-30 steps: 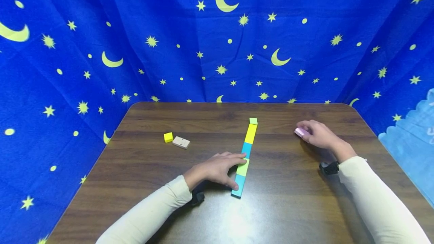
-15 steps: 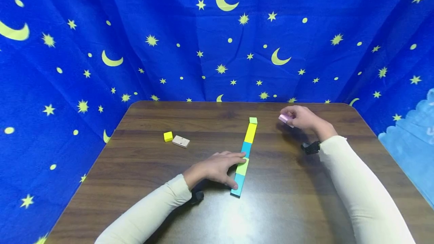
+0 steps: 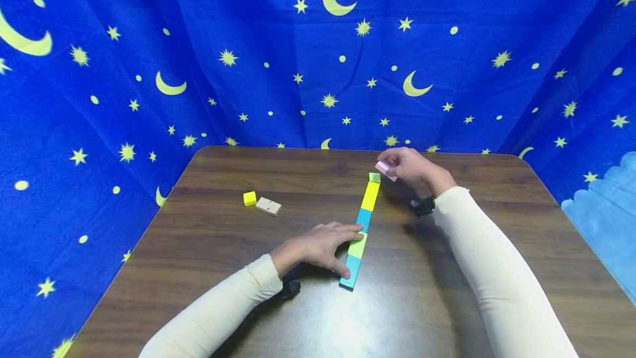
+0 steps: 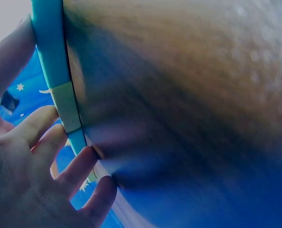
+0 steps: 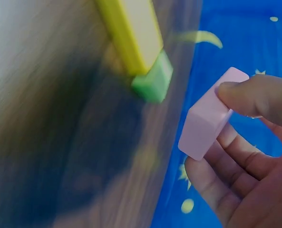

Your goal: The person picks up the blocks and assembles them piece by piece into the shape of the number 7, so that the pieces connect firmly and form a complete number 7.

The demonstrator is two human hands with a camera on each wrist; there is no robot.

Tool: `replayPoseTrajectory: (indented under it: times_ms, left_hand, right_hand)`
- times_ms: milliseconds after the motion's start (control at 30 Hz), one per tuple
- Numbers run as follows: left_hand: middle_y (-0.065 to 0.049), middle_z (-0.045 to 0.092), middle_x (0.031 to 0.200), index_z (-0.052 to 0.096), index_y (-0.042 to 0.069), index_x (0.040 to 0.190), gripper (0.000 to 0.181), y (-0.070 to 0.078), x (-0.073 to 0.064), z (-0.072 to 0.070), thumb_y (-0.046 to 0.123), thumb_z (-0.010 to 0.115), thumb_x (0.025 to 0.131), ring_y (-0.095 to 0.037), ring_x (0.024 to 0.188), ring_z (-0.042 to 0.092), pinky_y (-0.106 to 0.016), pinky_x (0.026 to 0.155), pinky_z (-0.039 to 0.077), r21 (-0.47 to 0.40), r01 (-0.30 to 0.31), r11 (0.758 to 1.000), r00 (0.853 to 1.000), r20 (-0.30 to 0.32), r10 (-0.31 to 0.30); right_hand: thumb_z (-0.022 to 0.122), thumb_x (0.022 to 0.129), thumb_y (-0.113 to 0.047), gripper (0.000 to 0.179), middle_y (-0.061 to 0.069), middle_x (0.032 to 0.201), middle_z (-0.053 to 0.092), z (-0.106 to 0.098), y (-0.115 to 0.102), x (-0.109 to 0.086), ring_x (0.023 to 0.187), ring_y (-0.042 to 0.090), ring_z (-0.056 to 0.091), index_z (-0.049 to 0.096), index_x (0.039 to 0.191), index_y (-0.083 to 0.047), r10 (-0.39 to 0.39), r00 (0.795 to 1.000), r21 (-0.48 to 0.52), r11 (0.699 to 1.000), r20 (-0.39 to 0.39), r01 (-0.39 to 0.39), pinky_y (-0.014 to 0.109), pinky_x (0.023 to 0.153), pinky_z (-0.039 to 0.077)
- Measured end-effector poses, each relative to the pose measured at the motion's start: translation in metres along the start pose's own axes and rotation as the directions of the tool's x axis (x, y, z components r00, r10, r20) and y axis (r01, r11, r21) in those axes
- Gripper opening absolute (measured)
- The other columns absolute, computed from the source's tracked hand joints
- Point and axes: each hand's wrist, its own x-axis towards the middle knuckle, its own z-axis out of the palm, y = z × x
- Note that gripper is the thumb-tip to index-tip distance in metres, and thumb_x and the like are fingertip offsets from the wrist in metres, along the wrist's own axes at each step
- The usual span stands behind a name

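A row of wooden blocks runs away from me across the table: a turquoise block [image 3: 353, 267] nearest, then a lime block [image 3: 358, 246], a blue block [image 3: 364, 219], a yellow block [image 3: 370, 196] and a small green block [image 3: 375, 178] at the far end. My left hand [image 3: 320, 245] rests along the row's left side, fingers spread, thumb at the turquoise block and fingertips by the lime and blue ones. Between thumb and fingers, my right hand [image 3: 412, 169] pinches a pink block [image 5: 207, 116], tilted above the table just right of the green block.
Off to the left on the wooden table [image 3: 199, 258] lie a yellow cube [image 3: 249, 198] and a flat beige block [image 3: 268, 206] with dark spots. A blue curtain [image 3: 278, 59] with moons and stars hangs behind the table's far edge.
My right hand has carried the pink block leftward and somewhat farther away, from the right side of the table to the row's far end. The left hand has stayed put.
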Motion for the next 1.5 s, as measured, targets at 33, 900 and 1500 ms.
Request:
replayPoseTrajectory:
  times_ms: [33, 900, 1500]
  left_hand:
    - [0.015, 0.021, 0.166, 0.039, 0.028, 0.152, 0.083, 0.0, -0.001, 0.0, 0.049, 0.077, 0.082, -0.017, 0.15, 0.03, -0.047, 0.121, 0.028, -0.003, 0.001, 1.0, 1.0, 0.001, -0.001]
    - [0.015, 0.02, 0.166, 0.039, 0.028, 0.152, 0.082, 0.0, -0.001, -0.002, 0.05, 0.076, 0.082, -0.018, 0.151, 0.028, -0.047, 0.122, 0.027, -0.001, -0.004, 1.0, 1.0, 0.011, 0.004]
    - [0.015, 0.02, 0.166, 0.039, 0.029, 0.152, 0.083, 0.001, 0.0, -0.003, 0.049, 0.077, 0.082, -0.017, 0.15, 0.029, -0.046, 0.121, 0.029, -0.013, 0.005, 1.0, 1.0, 0.022, -0.005]
  right_hand:
    - [0.061, 0.092, -0.006, 0.037, 0.018, 0.116, 0.065, 0.002, -0.004, 0.004, 0.102, 0.03, 0.059, 0.063, 0.128, -0.01, -0.003, 1.0, 0.012, 1.0, 0.004, 0.003, 0.041, 0.085, 0.052]
    - [0.06, 0.089, 0.003, 0.042, 0.016, 0.121, 0.064, 0.056, -0.045, 0.069, 0.106, 0.029, 0.056, 0.065, 0.128, -0.011, -0.06, 0.994, -0.095, 0.993, 0.09, 0.068, 0.045, 0.096, 0.049]
    - [0.063, 0.091, -0.001, 0.03, 0.013, 0.117, 0.072, 0.061, -0.027, 0.072, 0.101, 0.026, 0.06, 0.069, 0.119, -0.007, -0.027, 0.992, 0.004, 1.0, 0.12, 0.027, 0.04, 0.095, 0.05]
